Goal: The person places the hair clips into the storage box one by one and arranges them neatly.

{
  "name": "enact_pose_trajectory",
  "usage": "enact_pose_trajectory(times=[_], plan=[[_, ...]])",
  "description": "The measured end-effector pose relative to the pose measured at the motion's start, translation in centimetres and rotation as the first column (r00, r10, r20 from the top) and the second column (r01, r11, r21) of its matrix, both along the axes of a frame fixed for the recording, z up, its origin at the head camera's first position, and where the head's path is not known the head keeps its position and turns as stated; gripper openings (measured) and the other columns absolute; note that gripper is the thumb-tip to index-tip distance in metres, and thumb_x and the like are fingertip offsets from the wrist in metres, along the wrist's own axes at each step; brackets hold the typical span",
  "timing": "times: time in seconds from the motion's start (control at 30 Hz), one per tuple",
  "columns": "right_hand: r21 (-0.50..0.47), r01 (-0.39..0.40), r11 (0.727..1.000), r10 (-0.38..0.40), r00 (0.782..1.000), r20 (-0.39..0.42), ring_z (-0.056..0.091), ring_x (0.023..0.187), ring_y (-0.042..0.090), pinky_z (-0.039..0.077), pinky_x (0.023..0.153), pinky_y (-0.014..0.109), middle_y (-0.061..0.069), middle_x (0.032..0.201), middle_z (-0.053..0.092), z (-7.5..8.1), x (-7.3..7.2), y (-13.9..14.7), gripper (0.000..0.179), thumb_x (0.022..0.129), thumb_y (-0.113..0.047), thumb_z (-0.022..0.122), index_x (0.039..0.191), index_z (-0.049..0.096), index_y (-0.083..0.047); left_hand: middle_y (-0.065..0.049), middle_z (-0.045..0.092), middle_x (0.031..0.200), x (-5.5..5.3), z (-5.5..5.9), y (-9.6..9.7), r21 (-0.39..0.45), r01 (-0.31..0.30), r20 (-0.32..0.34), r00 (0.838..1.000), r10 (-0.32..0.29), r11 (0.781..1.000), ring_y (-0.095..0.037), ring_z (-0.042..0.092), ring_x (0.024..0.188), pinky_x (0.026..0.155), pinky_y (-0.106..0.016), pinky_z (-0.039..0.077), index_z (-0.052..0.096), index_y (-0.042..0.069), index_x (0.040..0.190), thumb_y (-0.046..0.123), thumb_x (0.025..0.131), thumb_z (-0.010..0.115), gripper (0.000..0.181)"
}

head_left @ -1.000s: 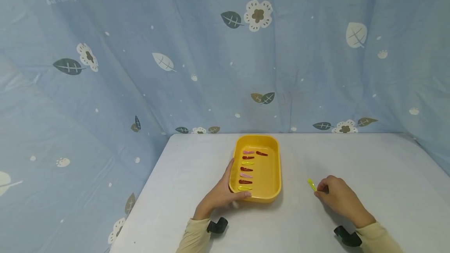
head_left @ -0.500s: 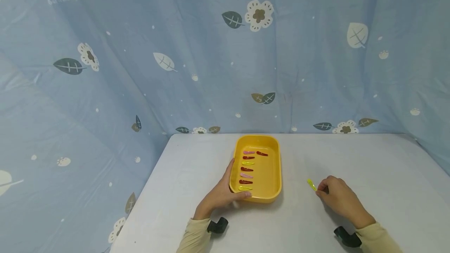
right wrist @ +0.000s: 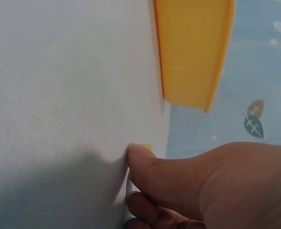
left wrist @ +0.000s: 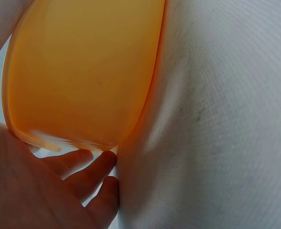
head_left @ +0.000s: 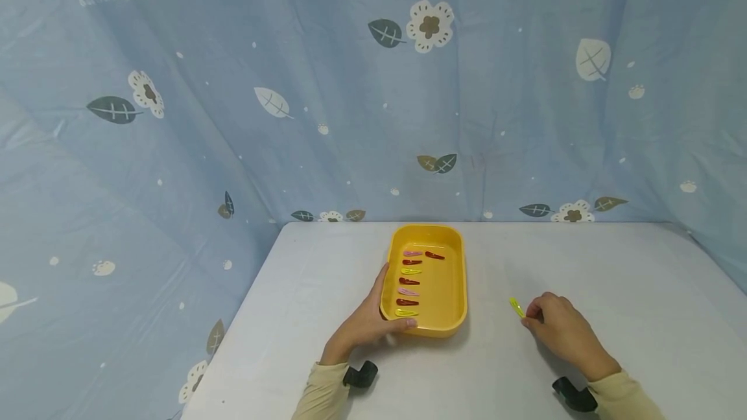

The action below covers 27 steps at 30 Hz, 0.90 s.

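Note:
My left hand (head_left: 366, 324) grips the near left corner of a yellow plastic tray (head_left: 445, 297), thumb over the near rim and fingers along the left side. The left wrist view shows the fingers against the tray's outer wall (left wrist: 83, 71). Inside lie several snap hair clips in a column at the left, pink, red and yellow by turns, with one red hair clip (head_left: 434, 255) beside the top one. Right of the tray, my right hand (head_left: 565, 330) pinches a yellow hair clip (head_left: 516, 306) low over the table. Its thumb hides most of the clip in the right wrist view.
The table (head_left: 484, 381) has a white cover. Behind it and at the left hangs a blue curtain (head_left: 350, 83) printed with leaves and flowers. A black device (head_left: 362, 374) is on the left wrist and another black device (head_left: 574, 395) on the right.

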State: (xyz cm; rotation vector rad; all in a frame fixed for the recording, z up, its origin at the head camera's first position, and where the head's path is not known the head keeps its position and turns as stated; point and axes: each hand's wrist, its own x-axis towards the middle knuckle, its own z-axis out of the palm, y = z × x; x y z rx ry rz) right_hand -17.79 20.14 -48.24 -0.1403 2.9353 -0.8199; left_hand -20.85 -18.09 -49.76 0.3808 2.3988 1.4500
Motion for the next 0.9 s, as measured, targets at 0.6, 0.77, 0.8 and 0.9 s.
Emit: enact_pose_trajectory(times=[0.6,0.77,0.8,0.9], plan=[[0.036,0.02,0.999,-0.019,0.999,-0.029,0.054,0.076,0.02,0.047,0.063,0.033,0.006,0.083,0.062,0.07,0.0,-0.14,0.006,0.088,-0.003,0.076,0.088,0.07,-0.001,-0.001,0.034,0.167,-0.13,-0.22,0.05,0.016,0.007,-0.004,1.0,-0.007,1.0,-0.021,0.041,0.148,0.127,-0.054,0.029,-0.006,0.038,0.166,0.053,0.079,0.086,0.128],[0.037,0.017,0.999,-0.016,0.999,-0.029,0.053,0.073,0.019,0.045,0.061,0.032,0.007,0.083,0.061,0.08,-0.05,-0.06,0.011,0.086,-0.007,0.079,0.089,0.071,0.0,-0.003,0.034,0.167,-0.1,-0.28,-0.01,0.016,0.012,-0.014,1.0,-0.012,1.0,-0.022,0.042,0.147,0.127,-0.055,0.03,-0.007,0.036,0.166,0.053,0.079,0.086,0.128],[0.038,0.016,0.999,-0.015,0.999,-0.033,0.053,0.073,0.019,0.045,0.061,0.032,0.007,0.082,0.061,0.04,-0.06,-0.05,0.011,0.086,-0.007,0.079,0.089,0.071,-0.001,-0.003,0.033,0.167,-0.07,-0.26,-0.03,0.016,0.013,-0.014,1.0,-0.012,1.0,-0.022,0.041,0.147,0.126,-0.056,0.03,-0.007,0.036,0.166,0.053,0.079,0.086,0.128],[0.038,0.011,0.999,-0.009,0.999,-0.049,0.053,0.074,0.019,0.045,0.062,0.032,0.005,0.082,0.061,-0.16,-0.05,-0.06,0.009,0.086,-0.006,0.079,0.088,0.071,-0.002,-0.004,0.032,0.168,-0.04,-0.19,-0.05,0.02,0.013,-0.009,1.0,-0.013,1.0,-0.024,0.041,0.148,0.126,-0.057,0.03,-0.007,0.035,0.166,0.051,0.08,0.086,0.128]])
